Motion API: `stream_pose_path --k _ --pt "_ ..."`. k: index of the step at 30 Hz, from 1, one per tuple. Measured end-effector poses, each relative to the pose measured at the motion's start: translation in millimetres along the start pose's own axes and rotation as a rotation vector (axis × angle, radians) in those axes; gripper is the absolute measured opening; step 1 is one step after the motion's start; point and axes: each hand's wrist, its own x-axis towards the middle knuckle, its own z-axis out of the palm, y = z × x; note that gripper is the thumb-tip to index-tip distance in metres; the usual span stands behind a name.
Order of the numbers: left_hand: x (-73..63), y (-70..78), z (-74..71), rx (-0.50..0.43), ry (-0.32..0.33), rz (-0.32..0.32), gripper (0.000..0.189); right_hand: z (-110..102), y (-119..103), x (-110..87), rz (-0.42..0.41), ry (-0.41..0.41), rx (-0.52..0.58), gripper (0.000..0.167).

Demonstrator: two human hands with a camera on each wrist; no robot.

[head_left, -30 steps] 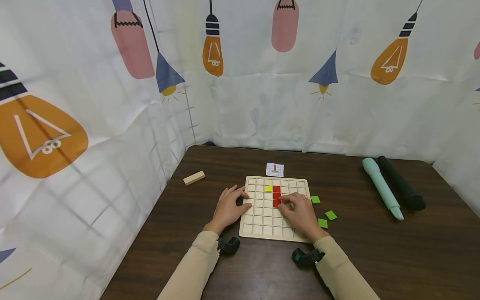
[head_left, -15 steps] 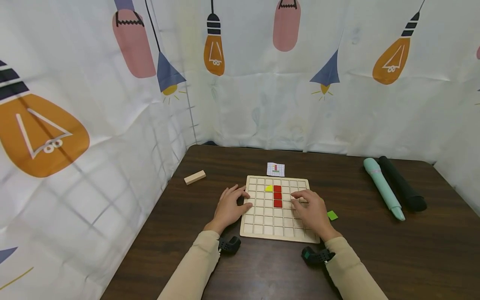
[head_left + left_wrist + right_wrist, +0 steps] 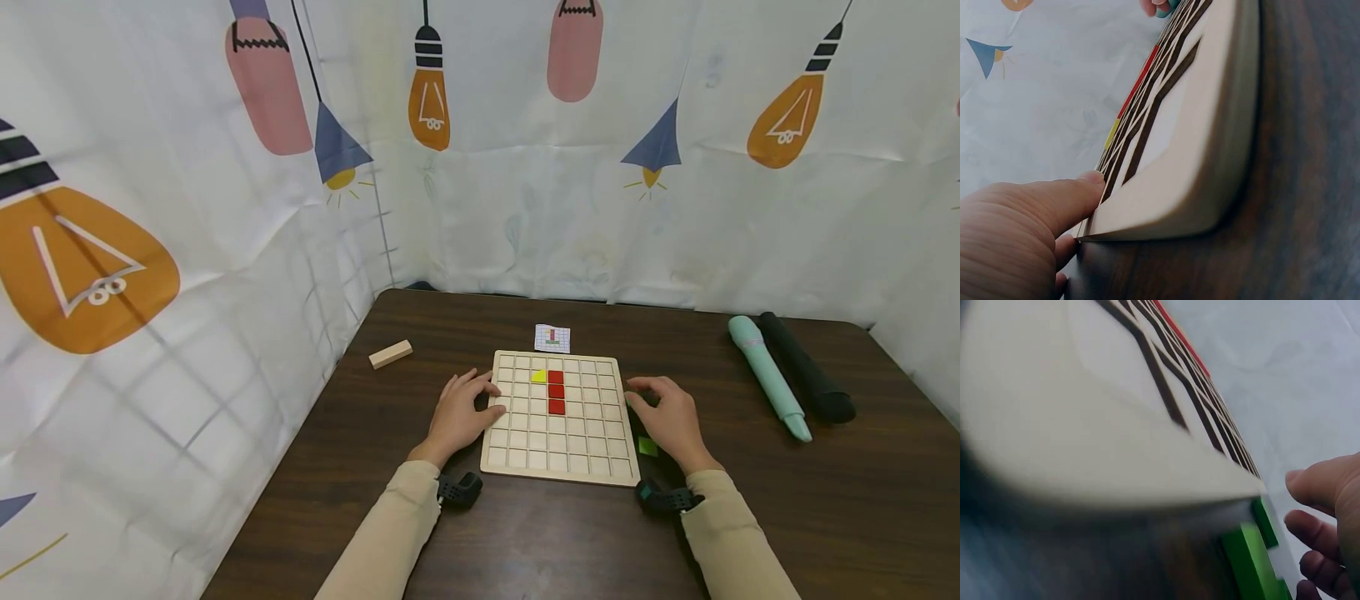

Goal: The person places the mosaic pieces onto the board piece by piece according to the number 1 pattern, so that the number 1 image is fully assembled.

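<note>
My left hand (image 3: 459,417) rests at the left edge of a square wooden grid board (image 3: 525,454), its thumb (image 3: 1079,194) on the rim. A short column of red tiles (image 3: 556,392) and one yellow tile (image 3: 538,377) lie in the board's cells. Off the right edge, my right hand (image 3: 671,421) hovers over green tiles (image 3: 1250,562) on the table. Its thumb and fingers are apart with nothing between them. One green tile (image 3: 647,447) shows beside the palm; the hand covers others in the head view.
Behind the board lies a small printed pattern card (image 3: 552,338). A wooden block (image 3: 391,354) is at the left. At the right, a mint-green tube (image 3: 768,379) and a black one (image 3: 806,371) lie side by side on the dark table (image 3: 540,542). Printed curtains stand around it.
My right hand has moved from the red tiles, across the board to the right, and is now over the green tiles. My left hand has stayed at the board's edge.
</note>
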Motion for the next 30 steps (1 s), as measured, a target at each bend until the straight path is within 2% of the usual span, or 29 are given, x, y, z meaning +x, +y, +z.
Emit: stream_pose_path --k 7,15,19,30 --pt "0.1 -0.8 0.1 0.006 -0.002 0.005 0.018 -10 12 1.8 0.054 -0.007 -0.051 0.027" --pt "0.0 -1.5 0.0 0.001 -0.005 -0.001 0.017 -13 12 2.6 0.063 -0.134 -0.084 0.035" --pt "-0.3 -1.1 0.0 0.003 -0.009 -0.007 0.018 -12 10 1.4 0.062 -0.165 -0.112 0.034" --pt "0.0 0.2 -0.4 0.005 -0.004 -0.005 0.017 -12 12 2.0 0.079 -0.143 -0.140 0.031"
